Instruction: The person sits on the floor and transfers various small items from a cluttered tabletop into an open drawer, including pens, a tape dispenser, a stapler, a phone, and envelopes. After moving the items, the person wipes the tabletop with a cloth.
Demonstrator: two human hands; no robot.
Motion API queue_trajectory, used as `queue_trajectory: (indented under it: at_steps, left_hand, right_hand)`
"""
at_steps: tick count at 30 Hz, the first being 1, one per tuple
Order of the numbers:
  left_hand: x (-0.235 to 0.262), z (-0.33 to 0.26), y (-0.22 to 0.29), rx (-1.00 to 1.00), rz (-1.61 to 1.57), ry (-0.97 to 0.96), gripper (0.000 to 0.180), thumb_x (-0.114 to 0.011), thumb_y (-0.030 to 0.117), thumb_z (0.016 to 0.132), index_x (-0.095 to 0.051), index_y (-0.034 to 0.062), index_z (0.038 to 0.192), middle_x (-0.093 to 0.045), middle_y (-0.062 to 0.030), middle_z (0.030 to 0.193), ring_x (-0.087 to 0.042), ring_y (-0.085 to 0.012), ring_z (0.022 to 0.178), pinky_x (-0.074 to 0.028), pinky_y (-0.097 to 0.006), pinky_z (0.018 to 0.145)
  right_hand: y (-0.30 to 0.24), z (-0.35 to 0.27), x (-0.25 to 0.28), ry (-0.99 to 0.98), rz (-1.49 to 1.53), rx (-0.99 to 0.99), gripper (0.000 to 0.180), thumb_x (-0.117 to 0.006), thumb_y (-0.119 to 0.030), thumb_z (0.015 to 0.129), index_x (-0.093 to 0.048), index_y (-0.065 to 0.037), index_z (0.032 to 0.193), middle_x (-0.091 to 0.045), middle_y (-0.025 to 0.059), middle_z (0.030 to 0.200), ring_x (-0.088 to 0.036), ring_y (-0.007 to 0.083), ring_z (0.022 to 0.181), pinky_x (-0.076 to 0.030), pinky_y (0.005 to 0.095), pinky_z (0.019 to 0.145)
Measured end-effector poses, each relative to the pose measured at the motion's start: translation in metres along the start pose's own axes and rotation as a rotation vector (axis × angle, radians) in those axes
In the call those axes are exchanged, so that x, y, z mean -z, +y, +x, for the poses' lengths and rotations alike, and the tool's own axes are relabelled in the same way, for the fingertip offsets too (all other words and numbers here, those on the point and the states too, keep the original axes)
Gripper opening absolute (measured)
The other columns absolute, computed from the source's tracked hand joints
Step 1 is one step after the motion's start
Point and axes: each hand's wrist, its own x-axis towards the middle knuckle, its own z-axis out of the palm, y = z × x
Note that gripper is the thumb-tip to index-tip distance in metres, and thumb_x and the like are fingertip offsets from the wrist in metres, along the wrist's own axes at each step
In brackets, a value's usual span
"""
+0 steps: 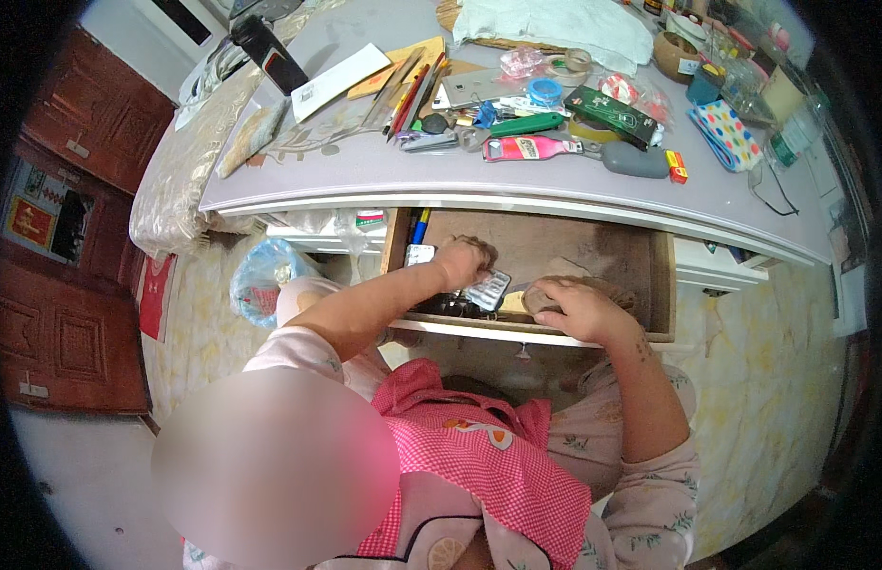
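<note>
Reaching into opened drawer (546, 233), with left hand (466, 261) curled at pill pack (488, 292), right hand (576, 307) arched, both grips unclear; leaving pen (420, 227) inside.

The pale grey tabletop (365, 180) carries a flat pink-handled tool (522, 148) near its front edge, a smooth dark-grey oval case (634, 160), a small red-and-yellow box (677, 167) just beside it, and a polka-dotted pouch (726, 136). Below, an open brown wooden drawer (555, 236) bears a blue-and-yellow pen (420, 226) along its left wall.
</note>
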Motion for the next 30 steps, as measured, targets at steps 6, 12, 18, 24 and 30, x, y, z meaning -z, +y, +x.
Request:
queue_trajectory:
  at_steps: [6, 12, 18, 24, 30]
  left_hand:
    - [0.040, -0.035, 0.024, -0.191, -0.104, 0.167, 0.020, -0.068, 0.024, 0.079, -0.062, 0.0059, 0.083, -0.061, -0.0122, 0.092, -0.056, -0.0305, 0.096, -0.043, -0.042, 0.083]
    - [0.138, -0.067, 0.030, -0.254, -0.446, 0.460, 0.013, -0.063, 0.016, 0.087, -0.063, 0.0029, 0.088, -0.063, -0.0102, 0.081, -0.061, -0.0209, 0.074, -0.048, -0.031, 0.068]
    - [0.204, -0.025, -0.088, 0.273, -0.239, 1.044, 0.022, -0.059, 0.014, 0.085, -0.063, -0.0006, 0.100, -0.065, -0.0177, 0.095, -0.063, -0.0288, 0.087, -0.048, -0.037, 0.081]
    - [0.214, 0.016, -0.141, 0.519, -0.029, 0.733, 0.034, -0.062, 0.029, 0.082, -0.065, 0.0012, 0.101, -0.065, -0.0217, 0.098, -0.061, -0.0359, 0.093, -0.048, -0.043, 0.085]
    - [0.220, 0.040, -0.151, 0.605, 0.070, 0.587, 0.031, -0.060, 0.026, 0.083, -0.065, -0.0012, 0.096, -0.065, -0.0221, 0.097, -0.062, -0.0362, 0.093, -0.049, -0.043, 0.083]
  right_hand:
    - [0.005, -0.001, -0.004, 0.008, 0.009, 0.020, 0.054, -0.060, -0.031, 0.085, -0.046, -0.003, 0.129, -0.052, 0.0230, 0.125, -0.049, 0.0380, 0.116, -0.040, 0.0408, 0.097]
    - [0.003, -0.004, -0.001, 0.008, -0.012, 0.014, 0.051, -0.060, -0.030, 0.085, -0.046, -0.003, 0.126, -0.054, 0.0239, 0.121, -0.052, 0.0397, 0.112, -0.043, 0.0432, 0.094]
    - [-0.004, -0.002, 0.002, -0.043, 0.007, 0.007, 0.053, -0.059, -0.030, 0.085, -0.046, -0.003, 0.128, -0.052, 0.0241, 0.124, -0.050, 0.0383, 0.114, -0.041, 0.0403, 0.096]
    - [0.005, -0.001, 0.001, -0.035, 0.036, 0.038, 0.053, -0.059, -0.031, 0.085, -0.046, -0.001, 0.127, -0.052, 0.0234, 0.124, -0.050, 0.0377, 0.114, -0.041, 0.0393, 0.096]
    - [0.010, 0.002, -0.003, 0.012, 0.052, 0.053, 0.052, -0.060, -0.031, 0.084, -0.048, -0.001, 0.125, -0.053, 0.0232, 0.122, -0.051, 0.0371, 0.114, -0.040, 0.0393, 0.096]
